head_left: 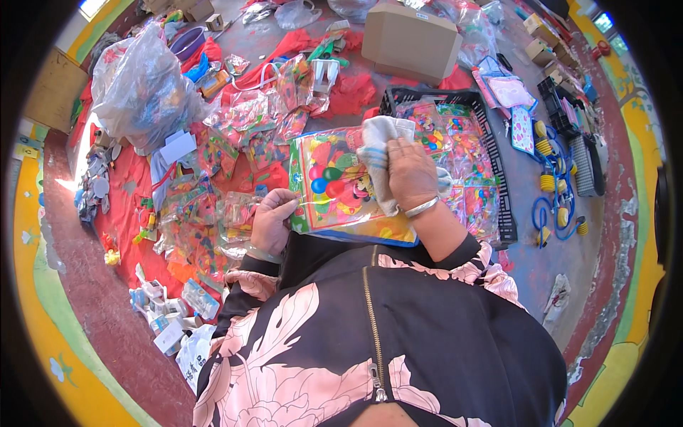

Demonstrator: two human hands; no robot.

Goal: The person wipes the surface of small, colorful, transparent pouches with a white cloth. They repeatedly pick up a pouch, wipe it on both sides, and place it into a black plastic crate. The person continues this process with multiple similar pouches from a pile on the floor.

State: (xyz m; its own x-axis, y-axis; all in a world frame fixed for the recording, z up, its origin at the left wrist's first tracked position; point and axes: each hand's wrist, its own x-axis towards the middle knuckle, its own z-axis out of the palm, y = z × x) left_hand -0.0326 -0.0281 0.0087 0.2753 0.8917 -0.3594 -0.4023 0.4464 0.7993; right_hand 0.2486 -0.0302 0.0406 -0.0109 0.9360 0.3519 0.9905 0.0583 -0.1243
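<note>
A flat clear packet of colourful balloons lies tilted over my lap, with a printed picture of balloons on its front. My left hand grips its left edge, thumb near the front face and fingers curled. On the packet's upper right, my right hand presses a pale cloth with blue stripes, fingers together over it. The cloth hides part of the packet's print. Just right of the packet, a black plastic crate holds several similar balloon packets.
Loose balloon packets cover the red sheet at left. A big clear plastic bag stands behind them. Beyond the crate is a cardboard box. Blue hose with yellow pieces lies at right, and small boxes lie at lower left.
</note>
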